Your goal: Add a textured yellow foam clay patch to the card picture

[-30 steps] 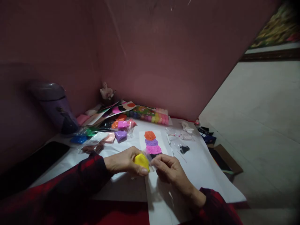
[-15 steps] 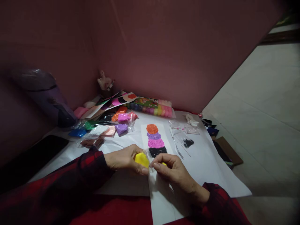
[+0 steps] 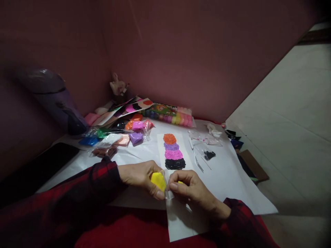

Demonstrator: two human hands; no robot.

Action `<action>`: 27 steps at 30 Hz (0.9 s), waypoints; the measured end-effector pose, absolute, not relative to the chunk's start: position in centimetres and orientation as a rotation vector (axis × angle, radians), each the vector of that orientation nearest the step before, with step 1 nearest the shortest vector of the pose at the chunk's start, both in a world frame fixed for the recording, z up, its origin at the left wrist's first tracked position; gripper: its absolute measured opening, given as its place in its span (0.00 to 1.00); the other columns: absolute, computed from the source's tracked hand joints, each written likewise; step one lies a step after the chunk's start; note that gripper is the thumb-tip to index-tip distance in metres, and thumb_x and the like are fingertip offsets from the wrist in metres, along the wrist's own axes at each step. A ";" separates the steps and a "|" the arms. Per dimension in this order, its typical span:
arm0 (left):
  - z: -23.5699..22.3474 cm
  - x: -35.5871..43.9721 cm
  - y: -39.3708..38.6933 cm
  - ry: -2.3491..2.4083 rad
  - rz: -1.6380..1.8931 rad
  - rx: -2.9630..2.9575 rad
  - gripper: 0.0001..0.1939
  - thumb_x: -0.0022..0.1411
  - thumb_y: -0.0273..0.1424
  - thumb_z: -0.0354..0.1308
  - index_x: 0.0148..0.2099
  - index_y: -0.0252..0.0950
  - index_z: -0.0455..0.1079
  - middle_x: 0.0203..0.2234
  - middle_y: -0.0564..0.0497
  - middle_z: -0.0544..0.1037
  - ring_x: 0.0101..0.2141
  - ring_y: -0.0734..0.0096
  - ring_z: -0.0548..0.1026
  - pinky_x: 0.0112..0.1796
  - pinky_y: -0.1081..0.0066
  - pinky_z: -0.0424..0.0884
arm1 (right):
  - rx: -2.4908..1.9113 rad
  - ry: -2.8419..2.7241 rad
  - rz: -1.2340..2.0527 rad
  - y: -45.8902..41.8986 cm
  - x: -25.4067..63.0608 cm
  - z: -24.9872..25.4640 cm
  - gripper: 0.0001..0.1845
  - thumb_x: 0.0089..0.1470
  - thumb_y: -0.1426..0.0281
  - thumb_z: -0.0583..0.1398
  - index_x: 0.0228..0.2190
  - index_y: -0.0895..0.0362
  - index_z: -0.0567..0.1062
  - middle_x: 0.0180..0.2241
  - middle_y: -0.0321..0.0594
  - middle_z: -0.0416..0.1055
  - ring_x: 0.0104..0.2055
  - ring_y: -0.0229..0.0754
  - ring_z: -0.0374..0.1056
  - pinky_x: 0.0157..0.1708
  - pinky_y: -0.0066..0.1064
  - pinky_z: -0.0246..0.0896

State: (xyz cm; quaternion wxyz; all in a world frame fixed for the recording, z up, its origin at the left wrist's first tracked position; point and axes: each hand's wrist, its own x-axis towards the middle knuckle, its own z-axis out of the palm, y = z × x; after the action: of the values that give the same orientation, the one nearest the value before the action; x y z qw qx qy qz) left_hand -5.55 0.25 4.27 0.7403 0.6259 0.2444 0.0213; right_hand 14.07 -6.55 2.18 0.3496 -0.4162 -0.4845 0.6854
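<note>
My left hand is closed around a packet of yellow clay, with its clear plastic end sticking out to the right. Thumb and fingers of my right hand pinch at that plastic. A bit of yellow clay shows behind the right fingers; how it is held is partly hidden. Beneath both hands lies a white paper strip. Farther up it, textured patches are stacked: orange, purple, pink and black.
Several bagged clay pieces, one purple, lie at the left beside a dark flat object. A fork-ended tool, a thin stick and a bag of black clay are at the right. A clay pack lies at the back.
The view has shifted slightly. Both hands stay at the yellow packet, and more of its clear plastic end shows between them now.
</note>
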 end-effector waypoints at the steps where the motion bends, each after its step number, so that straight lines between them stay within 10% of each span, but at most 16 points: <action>1: 4.3 -5.6 0.2 0.529 0.041 1.375 0.15 0.44 0.34 0.70 0.31 0.32 0.71 0.20 0.58 0.70 0.21 0.79 0.65 0.23 0.78 0.60 | -1.068 -1.260 1.785 -6.6 14.1 2.2 0.17 0.46 0.58 0.66 0.23 0.60 0.72 0.13 0.26 0.57 0.15 0.28 0.47 0.15 0.23 0.39; 27: 4.3 -5.6 0.3 0.524 0.040 1.344 0.15 0.44 0.36 0.70 0.30 0.32 0.71 0.19 0.57 0.70 0.20 0.79 0.64 0.22 0.78 0.59 | -1.084 -1.293 1.775 -6.8 14.0 2.6 0.19 0.46 0.55 0.65 0.25 0.59 0.72 0.16 0.29 0.63 0.15 0.28 0.49 0.14 0.22 0.40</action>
State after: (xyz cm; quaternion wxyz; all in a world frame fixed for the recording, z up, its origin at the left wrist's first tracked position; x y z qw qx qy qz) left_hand -5.60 0.29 4.26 0.7507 0.6153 0.2399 0.0183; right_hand 13.96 -6.76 2.58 0.3395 -0.4164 -0.4966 0.6817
